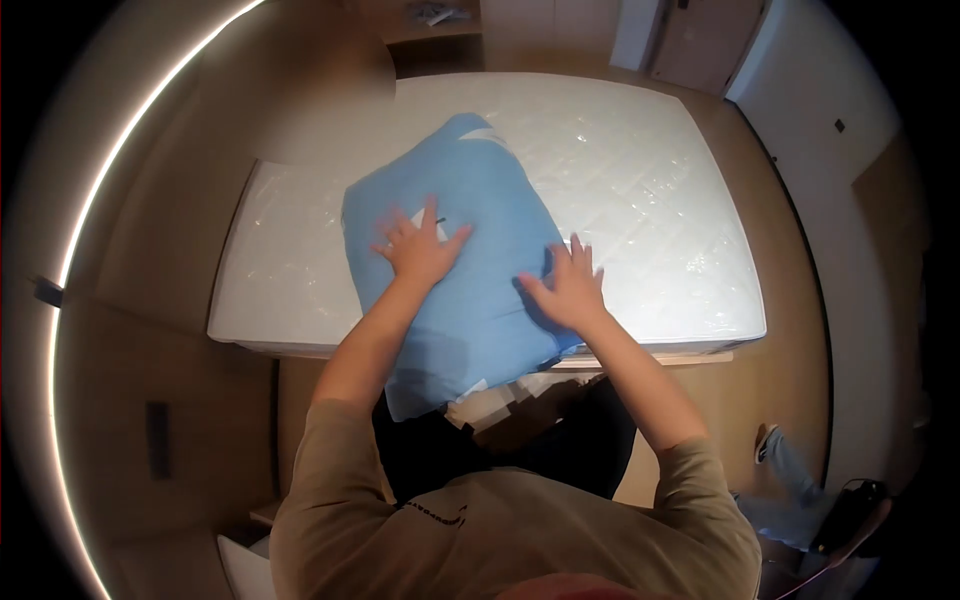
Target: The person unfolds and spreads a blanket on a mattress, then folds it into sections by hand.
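Note:
A plump blue pillow (470,300) lies across the near edge of the white mattress (650,190), its lower end hanging over toward my lap. My left hand (422,252) is on or just above the pillow's upper middle, fingers spread and slightly blurred. A small white patch shows partly behind those fingers. At the pillow's right edge is my right hand (570,288), its fingers apart and nothing gripped in it. Whether either palm presses down, I cannot tell. White bits show at the pillow's top and bottom ends.
Shiny clear wrapping covers the mattress. A wooden panel wall (150,370) with a light strip (52,390) runs along the left. At lower right are another person's leg (795,465) and a black bag (850,515). A door (708,45) stands at the far right.

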### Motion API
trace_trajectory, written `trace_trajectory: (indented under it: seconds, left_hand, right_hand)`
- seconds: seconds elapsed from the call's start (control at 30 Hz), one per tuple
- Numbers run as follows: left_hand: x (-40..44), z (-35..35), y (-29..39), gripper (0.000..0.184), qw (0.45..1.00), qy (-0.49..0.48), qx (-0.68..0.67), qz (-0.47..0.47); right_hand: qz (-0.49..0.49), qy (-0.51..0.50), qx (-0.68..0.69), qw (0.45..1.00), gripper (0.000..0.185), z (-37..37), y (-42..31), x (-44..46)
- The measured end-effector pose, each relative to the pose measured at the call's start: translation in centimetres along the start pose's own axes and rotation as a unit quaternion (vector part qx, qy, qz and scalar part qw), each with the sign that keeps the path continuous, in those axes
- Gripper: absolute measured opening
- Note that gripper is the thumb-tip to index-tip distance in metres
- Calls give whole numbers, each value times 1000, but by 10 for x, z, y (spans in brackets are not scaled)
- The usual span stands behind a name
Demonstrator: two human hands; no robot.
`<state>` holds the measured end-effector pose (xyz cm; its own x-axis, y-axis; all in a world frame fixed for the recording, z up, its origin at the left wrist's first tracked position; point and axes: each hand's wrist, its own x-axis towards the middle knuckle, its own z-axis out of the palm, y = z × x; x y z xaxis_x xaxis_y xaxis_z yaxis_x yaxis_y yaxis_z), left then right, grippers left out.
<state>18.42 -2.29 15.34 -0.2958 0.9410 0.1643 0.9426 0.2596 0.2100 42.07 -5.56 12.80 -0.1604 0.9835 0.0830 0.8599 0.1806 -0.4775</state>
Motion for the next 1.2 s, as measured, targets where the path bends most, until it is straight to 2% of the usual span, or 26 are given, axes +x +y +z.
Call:
trace_trajectory:
  seconds: [0.03,0.1,0.17,0.2,0.3,0.4,0.5,0.77,1.07,1.13,1.2]
  left_hand:
    - [4,8,-6,80,999,10,15,36]
    - [13,32,-12,75,993,44,31,103]
    - [19,57,-13,70,982,91,32,163]
    - [20,64,-12,70,982,81,32,165]
    - [22,65,-10,71,985,51,29,163]
    - [35,53,-7,71,987,38,10,156]
    - [47,60,-18,69,985,56,-17,164]
    - [67,85,-31,67,988,44,-22,146]
    - [82,88,-33,71,990,-7,-28,139]
    - [95,79,-39,71,990,12,-27,137]
    - [97,67,-43,71,989,27,-24,142]
  right_hand:
    - [-26,55,-4,998,78,3,-23,13]
    - [-53,75,-24,995,73,8,-66,46]
    - [-52,101,-59,992,70,38,-78,98]
    - [-51,113,-77,989,68,52,-77,119]
    - [27,24,-29,999,63,76,-70,160]
    - [17,23,-69,997,61,77,-73,176]
    - [-8,77,-84,993,63,96,-72,192]
    - [-3,79,-111,991,62,131,-75,207]
    - [-18,101,-93,990,63,132,-81,220]
    - [-48,145,-96,984,63,129,-95,229]
    - [-44,127,-88,987,65,122,-107,229]
